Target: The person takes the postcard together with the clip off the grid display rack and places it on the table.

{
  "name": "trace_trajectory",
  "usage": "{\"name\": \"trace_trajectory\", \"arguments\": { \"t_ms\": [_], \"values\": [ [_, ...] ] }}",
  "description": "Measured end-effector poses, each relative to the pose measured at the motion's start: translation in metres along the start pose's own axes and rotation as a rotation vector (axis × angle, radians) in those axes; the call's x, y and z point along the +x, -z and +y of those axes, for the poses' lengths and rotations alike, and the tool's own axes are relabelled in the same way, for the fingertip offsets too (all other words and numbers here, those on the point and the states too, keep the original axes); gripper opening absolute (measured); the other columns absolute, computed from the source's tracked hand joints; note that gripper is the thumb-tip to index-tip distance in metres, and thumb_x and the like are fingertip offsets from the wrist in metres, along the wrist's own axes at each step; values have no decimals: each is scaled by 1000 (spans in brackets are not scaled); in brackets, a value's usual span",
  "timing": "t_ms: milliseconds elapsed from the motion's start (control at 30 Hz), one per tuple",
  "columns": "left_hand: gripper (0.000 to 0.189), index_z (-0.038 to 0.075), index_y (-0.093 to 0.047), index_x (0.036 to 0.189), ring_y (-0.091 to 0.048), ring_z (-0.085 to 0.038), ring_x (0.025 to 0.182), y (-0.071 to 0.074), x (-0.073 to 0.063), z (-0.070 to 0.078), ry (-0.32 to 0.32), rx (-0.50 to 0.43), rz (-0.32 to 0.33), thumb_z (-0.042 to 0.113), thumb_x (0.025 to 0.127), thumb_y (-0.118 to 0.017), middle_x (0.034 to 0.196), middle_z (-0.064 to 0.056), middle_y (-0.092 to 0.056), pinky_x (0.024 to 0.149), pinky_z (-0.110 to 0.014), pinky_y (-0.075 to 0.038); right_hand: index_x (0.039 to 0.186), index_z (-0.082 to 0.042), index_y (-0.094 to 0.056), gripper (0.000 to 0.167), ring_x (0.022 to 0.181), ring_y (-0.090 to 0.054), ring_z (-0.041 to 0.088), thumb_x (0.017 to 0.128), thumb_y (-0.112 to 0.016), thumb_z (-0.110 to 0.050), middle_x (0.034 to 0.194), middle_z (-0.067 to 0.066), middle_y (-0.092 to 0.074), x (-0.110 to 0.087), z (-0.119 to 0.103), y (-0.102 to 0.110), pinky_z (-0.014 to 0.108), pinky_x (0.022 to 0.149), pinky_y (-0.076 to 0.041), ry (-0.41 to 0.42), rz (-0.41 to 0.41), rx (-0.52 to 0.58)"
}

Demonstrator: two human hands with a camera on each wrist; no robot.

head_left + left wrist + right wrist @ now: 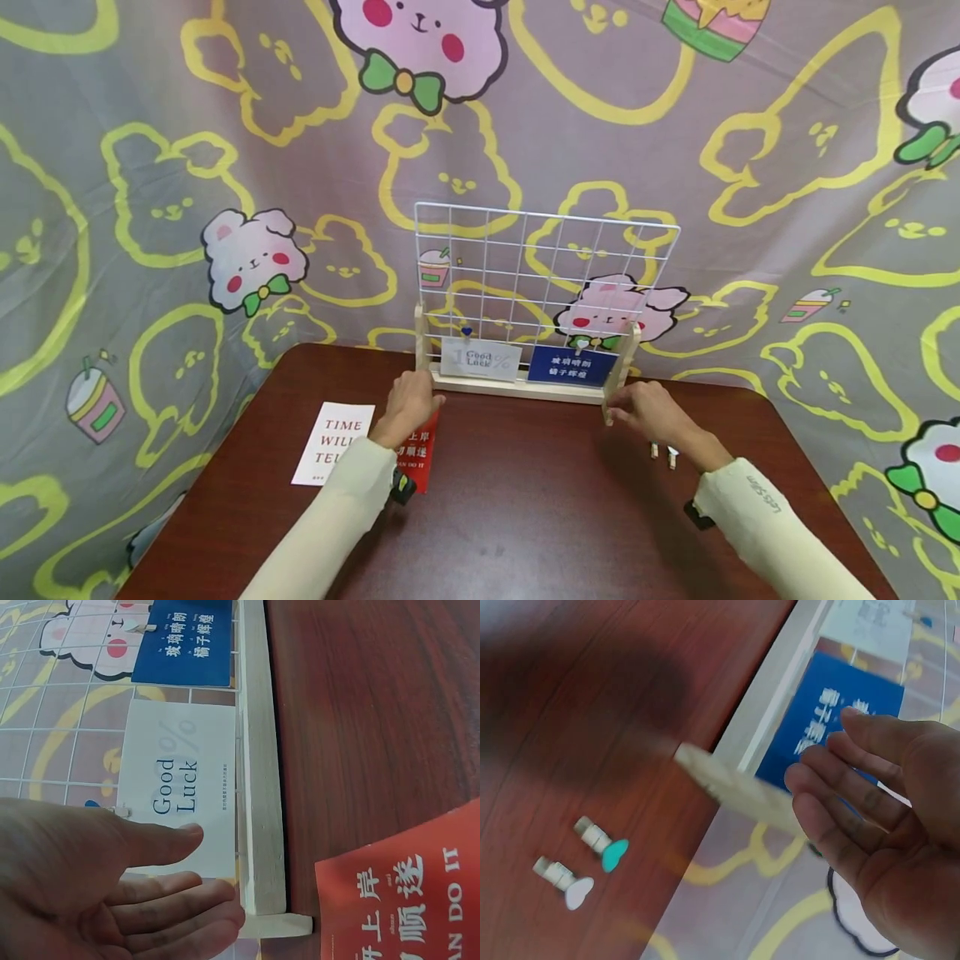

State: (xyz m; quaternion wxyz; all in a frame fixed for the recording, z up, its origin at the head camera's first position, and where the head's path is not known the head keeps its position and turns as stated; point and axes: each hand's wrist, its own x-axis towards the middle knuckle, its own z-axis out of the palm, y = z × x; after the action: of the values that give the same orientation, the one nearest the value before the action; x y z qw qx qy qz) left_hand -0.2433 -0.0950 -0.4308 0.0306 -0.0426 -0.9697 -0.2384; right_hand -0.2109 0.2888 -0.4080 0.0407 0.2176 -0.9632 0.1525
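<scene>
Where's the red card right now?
In the head view, the red card lies on the table's left side, right of the white TIME card, partly hidden by the left hand.

Home or not, I can't tell from here: a nook of grey cartoon-bunny cloth [300,171] round a shiny red-brown table [517,492].

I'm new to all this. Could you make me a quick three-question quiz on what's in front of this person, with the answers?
1. How many loose clips can be seen on the table?

2. True or false: the left hand and the right hand both hold nothing.

3. What colour is the heart on the clip that holds the "Good Luck" card to the wire grid? A) white B) blue C) green

Key: 1. Two. 2. True. 3. B.
</scene>
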Motion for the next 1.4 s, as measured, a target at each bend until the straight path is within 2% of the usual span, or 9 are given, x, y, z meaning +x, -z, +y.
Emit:
{"name": "trace_trajectory", "arguments": {
  "t_ms": [233, 400, 467, 700, 933, 1100, 1267, 1400],
  "values": [
    [17, 5, -66, 75, -69, -37, 74, -2, 10, 5, 11, -43, 61, 16, 81, -78, 76, -17, -69, 58, -46, -52, 94, -2, -75, 12, 68, -64, 9, 86, -73, -10, 83, 4, -75, 21, -25, -4, 36, 67, -56, 36, -11, 31],
    [25, 5, -59, 66, -68, -36, 72, -5, 17, 7, 18, -43, 95, 14, 81, -76, 72, -15, -67, 58, -47, -52, 97, -2, -75, 14, 68, -65, 9, 87, -72, -11, 85, 6, -76, 40, -45, -9, 31, 65, -57, 76, -24, 44],
    [30, 7, -55, 61, -67, -36, 71, -5, 20, 8, 24, -49, 106, 14, 81, -75, 71, -15, -66, 58, -47, -51, 98, -3, -76, 14, 73, -67, 11, 87, -72, -10, 86, 6, -76, 47, -53, -11, 32, 68, -57, 97, -19, 47],
    [21, -2, -63, 75, -69, -40, 78, -5, 28, 14, 39, -91, 129, 14, 82, -76, 83, -24, -70, 62, -49, -54, 102, -1, -75, 16, 82, -72, 18, 88, -71, -8, 93, 10, -76, 69, -72, -18, 36, 74, -59, 114, -21, 81],
    [21, 3, -57, 70, -64, -32, 66, -2, 35, 16, 48, -125, 112, 9, 85, -69, 72, -17, -64, 53, -41, -50, 103, 1, -74, 19, 83, -73, 20, 87, -71, -9, 95, 13, -76, 91, -86, -27, 37, 74, -59, 181, 54, 76],
    [21, -1, -62, 70, -69, -40, 77, -2, 39, 18, 51, -110, 130, 10, 85, -72, 80, -23, -68, 62, -47, -55, 104, 3, -73, 22, 81, -74, 23, 85, -73, -7, 95, 17, -75, 109, -100, -32, 39, 73, -58, 225, 114, 78],
    [16, -3, -65, 78, -69, -43, 88, -1, 42, 21, 53, -124, 151, 9, 85, -72, 91, -26, -71, 71, -51, -55, 111, 3, -71, 27, 86, -74, 29, 85, -73, -6, 101, 20, -74, 128, -115, -32, 42, 76, -58, 221, 152, 79],
    [13, -3, -66, 82, -69, -44, 89, 0, 45, 22, 54, -144, 151, 8, 86, -71, 93, -27, -70, 72, -51, -55, 111, -2, -71, 26, 89, -73, 31, 85, -74, -8, 99, 18, -74, 141, -126, -32, 45, 79, -57, 193, 186, 30]
  ]
}}
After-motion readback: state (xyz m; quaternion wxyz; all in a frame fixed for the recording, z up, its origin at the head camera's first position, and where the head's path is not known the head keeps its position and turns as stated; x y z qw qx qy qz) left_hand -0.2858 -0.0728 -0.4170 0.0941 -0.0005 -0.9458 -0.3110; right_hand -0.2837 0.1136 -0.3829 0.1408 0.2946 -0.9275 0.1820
